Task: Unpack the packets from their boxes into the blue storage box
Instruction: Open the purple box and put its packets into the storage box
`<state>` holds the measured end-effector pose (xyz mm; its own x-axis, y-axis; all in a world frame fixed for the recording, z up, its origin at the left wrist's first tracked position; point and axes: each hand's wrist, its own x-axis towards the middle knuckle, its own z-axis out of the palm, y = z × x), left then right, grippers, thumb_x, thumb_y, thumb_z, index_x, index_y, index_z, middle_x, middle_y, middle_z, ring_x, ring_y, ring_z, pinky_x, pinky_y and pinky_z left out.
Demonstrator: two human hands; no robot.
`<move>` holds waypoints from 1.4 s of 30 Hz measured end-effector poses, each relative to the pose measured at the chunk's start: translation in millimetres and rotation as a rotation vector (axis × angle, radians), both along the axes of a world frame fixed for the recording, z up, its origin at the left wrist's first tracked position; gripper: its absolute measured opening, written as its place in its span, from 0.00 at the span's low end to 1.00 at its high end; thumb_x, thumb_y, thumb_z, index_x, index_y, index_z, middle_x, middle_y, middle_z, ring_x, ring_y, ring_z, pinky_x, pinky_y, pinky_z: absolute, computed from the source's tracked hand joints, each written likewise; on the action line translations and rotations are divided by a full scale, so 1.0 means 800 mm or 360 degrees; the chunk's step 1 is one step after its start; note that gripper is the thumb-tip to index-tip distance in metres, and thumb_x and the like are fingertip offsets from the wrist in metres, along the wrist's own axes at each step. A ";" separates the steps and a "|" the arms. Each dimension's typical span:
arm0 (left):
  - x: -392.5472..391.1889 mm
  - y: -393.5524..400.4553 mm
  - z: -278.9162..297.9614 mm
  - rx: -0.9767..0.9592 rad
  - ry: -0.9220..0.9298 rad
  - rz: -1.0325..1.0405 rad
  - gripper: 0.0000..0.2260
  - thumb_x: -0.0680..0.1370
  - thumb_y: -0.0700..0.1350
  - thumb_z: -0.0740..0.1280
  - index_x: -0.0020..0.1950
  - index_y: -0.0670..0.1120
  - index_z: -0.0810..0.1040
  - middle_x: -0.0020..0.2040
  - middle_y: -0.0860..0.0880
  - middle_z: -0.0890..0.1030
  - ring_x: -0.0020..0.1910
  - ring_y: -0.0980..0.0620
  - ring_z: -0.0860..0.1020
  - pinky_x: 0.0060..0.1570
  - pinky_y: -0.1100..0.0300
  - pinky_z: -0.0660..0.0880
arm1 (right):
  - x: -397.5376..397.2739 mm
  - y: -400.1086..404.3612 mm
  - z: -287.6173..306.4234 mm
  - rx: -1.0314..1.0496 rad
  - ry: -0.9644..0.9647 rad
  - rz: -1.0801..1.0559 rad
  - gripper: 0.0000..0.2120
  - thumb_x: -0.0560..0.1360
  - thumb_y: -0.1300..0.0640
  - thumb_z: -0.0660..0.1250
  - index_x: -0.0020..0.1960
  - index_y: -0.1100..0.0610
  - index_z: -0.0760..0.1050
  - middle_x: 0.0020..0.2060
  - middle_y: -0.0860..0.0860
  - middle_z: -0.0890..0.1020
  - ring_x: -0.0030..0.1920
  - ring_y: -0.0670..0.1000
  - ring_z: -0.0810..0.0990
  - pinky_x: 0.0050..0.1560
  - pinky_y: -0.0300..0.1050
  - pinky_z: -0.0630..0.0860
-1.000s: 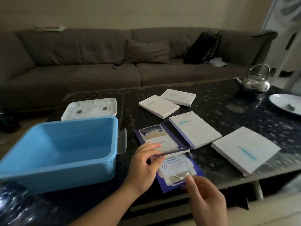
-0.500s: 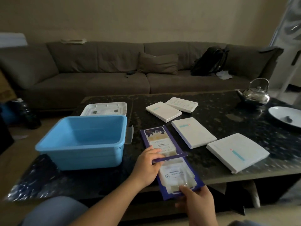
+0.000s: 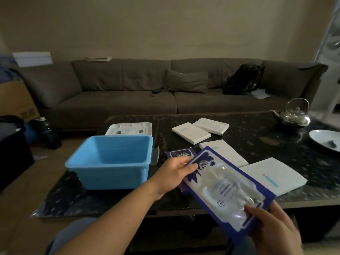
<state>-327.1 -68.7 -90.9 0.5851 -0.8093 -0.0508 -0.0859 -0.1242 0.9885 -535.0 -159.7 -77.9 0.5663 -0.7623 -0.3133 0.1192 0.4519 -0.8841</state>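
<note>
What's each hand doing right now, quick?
Left hand: grips the top end of the purple packet, thumb over its edge.
Right hand: holds the same packet's bottom end.

Dim, softly blurred; daylight perhaps from right.

I see the storage box [image 3: 110, 161] on the table [image 3: 257, 150] at the left, its lid [image 3: 129, 128] lying just behind it. Four flat boxes lie to its right: two [image 3: 191, 133] [image 3: 211, 126] farther back, touching, two [image 3: 223, 155] [image 3: 272, 175] nearer. My left hand [image 3: 173, 173] and right hand [image 3: 272, 229] hold a packet [image 3: 226, 188] above the table's near edge, over an opened box [image 3: 181, 153]. A kettle [image 3: 296, 115] and plate [image 3: 325, 142] sit far right; a sofa [image 3: 147, 92] stands behind.
</note>
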 end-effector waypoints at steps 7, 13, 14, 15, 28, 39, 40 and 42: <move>0.035 0.066 0.036 -0.0445 0.0450 0.0492 0.10 0.79 0.38 0.67 0.60 0.44 0.78 0.53 0.41 0.85 0.49 0.46 0.84 0.49 0.52 0.80 | 0.080 -0.004 -0.003 0.0167 -0.0185 0.0514 0.19 0.68 0.65 0.68 0.58 0.59 0.77 0.49 0.59 0.85 0.47 0.60 0.85 0.37 0.52 0.81; 0.056 0.115 0.048 -0.0558 0.0500 0.0502 0.13 0.77 0.34 0.67 0.60 0.43 0.78 0.52 0.42 0.85 0.49 0.46 0.85 0.45 0.53 0.82 | 0.146 0.021 0.027 -0.0038 -0.0220 0.0617 0.15 0.70 0.63 0.71 0.56 0.54 0.78 0.47 0.54 0.86 0.50 0.57 0.84 0.57 0.60 0.78; 0.065 0.124 0.054 -0.0591 0.0476 0.0473 0.13 0.76 0.36 0.68 0.59 0.43 0.78 0.51 0.42 0.85 0.48 0.47 0.85 0.44 0.53 0.82 | 0.157 0.016 0.040 -0.0192 -0.0191 0.0667 0.13 0.72 0.63 0.71 0.55 0.54 0.78 0.47 0.54 0.86 0.50 0.56 0.85 0.55 0.58 0.79; 0.075 0.133 0.063 -0.0622 0.0441 0.0473 0.13 0.74 0.38 0.70 0.58 0.43 0.79 0.51 0.43 0.85 0.46 0.48 0.85 0.43 0.55 0.82 | 0.166 0.010 0.057 -0.0437 -0.0151 0.0771 0.12 0.72 0.63 0.70 0.55 0.54 0.79 0.47 0.53 0.86 0.48 0.54 0.86 0.53 0.56 0.80; 0.170 0.126 0.125 -0.0773 0.0316 0.0560 0.22 0.69 0.38 0.72 0.63 0.41 0.79 0.59 0.38 0.82 0.56 0.40 0.81 0.56 0.47 0.80 | 0.322 0.021 0.151 -0.1148 -0.0213 0.1110 0.20 0.74 0.54 0.71 0.64 0.52 0.72 0.48 0.54 0.85 0.43 0.51 0.87 0.43 0.50 0.84; 0.290 0.246 0.106 -0.0358 -0.0078 0.0640 0.15 0.73 0.41 0.70 0.60 0.48 0.78 0.48 0.44 0.86 0.40 0.50 0.83 0.39 0.58 0.81 | 0.446 0.075 0.119 -0.2487 0.0588 0.1677 0.04 0.79 0.55 0.64 0.49 0.48 0.78 0.43 0.46 0.81 0.46 0.47 0.80 0.46 0.40 0.73; 0.299 0.252 0.103 -0.0125 -0.0256 0.0594 0.14 0.75 0.40 0.71 0.60 0.49 0.78 0.49 0.44 0.86 0.41 0.50 0.83 0.40 0.57 0.81 | 0.455 0.083 0.108 -0.2518 0.0672 0.1791 0.05 0.79 0.55 0.64 0.51 0.49 0.78 0.45 0.47 0.81 0.47 0.47 0.80 0.49 0.41 0.72; 0.313 0.255 0.093 0.0248 -0.0541 0.0522 0.14 0.76 0.37 0.72 0.57 0.52 0.79 0.48 0.47 0.86 0.41 0.53 0.84 0.40 0.58 0.80 | 0.467 0.094 0.082 -0.2482 0.0830 0.1992 0.07 0.80 0.55 0.64 0.56 0.49 0.78 0.47 0.46 0.80 0.48 0.46 0.79 0.51 0.40 0.72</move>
